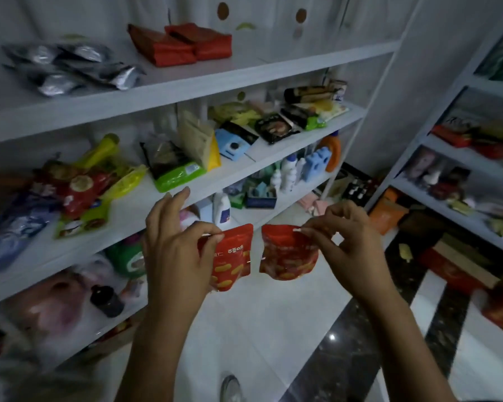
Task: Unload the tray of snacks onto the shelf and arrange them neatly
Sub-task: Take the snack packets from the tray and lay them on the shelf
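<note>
Red snack pouches hang side by side before the white shelf (169,195): left hand (174,250) pinches the left pouch (234,256), right hand (352,242) pinches the right pouch (288,253).

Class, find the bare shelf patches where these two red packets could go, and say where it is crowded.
Top shelf: bare right of the red bags. Middle shelf: bare front strip between the heaped packets and the green-edged bag. Crowded: that heap and the shelf's back right.
</note>
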